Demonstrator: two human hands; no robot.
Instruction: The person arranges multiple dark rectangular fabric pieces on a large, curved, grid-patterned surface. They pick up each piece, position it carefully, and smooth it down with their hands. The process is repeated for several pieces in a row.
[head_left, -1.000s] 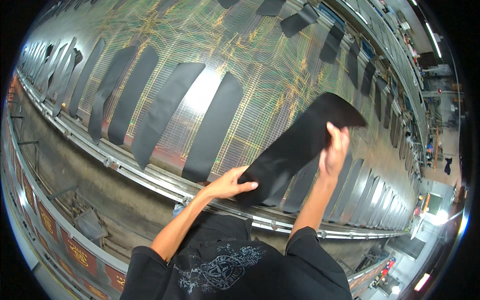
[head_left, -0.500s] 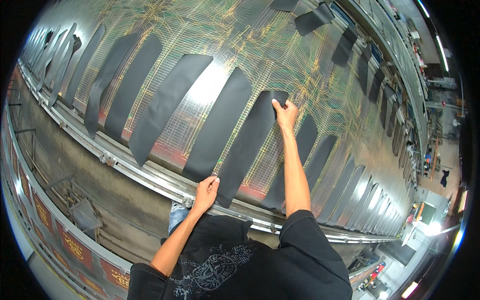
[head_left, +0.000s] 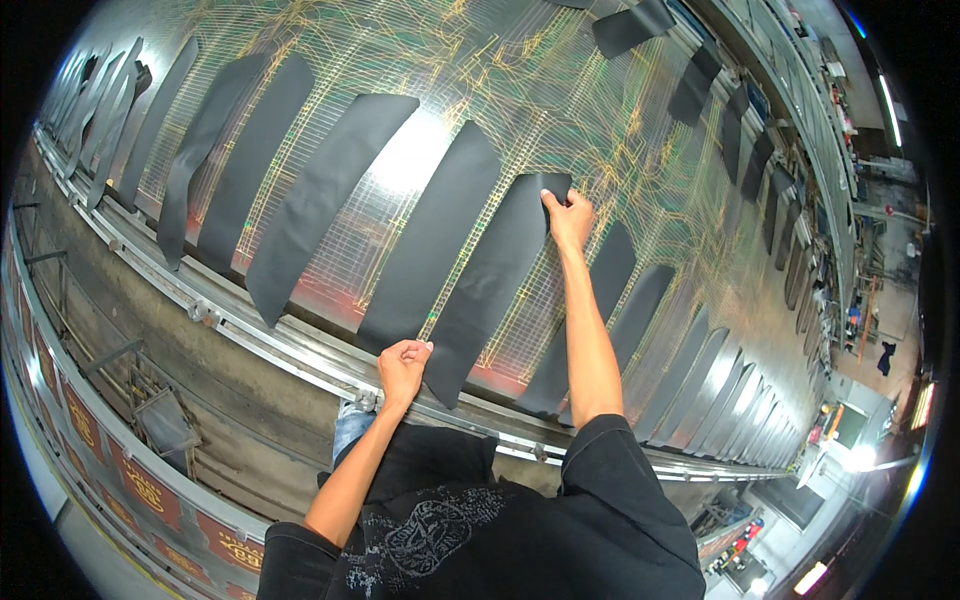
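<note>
A long dark grey cut panel (head_left: 492, 270), thin and flexible like fabric or sheet material, lies slantwise on the table in front of me. My right hand (head_left: 570, 222) pinches its far right corner, thumb on top and fingers curled at the edge. Down at the near end, my left hand (head_left: 404, 370) is closed, thumb and fingertips pinching the panel's left edge. Close by on the left is another dark panel (head_left: 435, 230), its near end beside my left hand. A shorter panel (head_left: 612, 275) lies right of my right forearm, which partly covers it.
The long table (head_left: 400, 255) is printed with yellow and green lines. More panels (head_left: 330, 200) lie in rows along its near edge, and others (head_left: 695, 85) along the far edge. A metal rail (head_left: 290, 345) borders the near side. A second table (head_left: 140, 480) stands lower left.
The view has shifted slightly, and everything on the table sits a little higher and further left. Both hands keep their places on the same panel, whose near part now looks slightly rippled.
</note>
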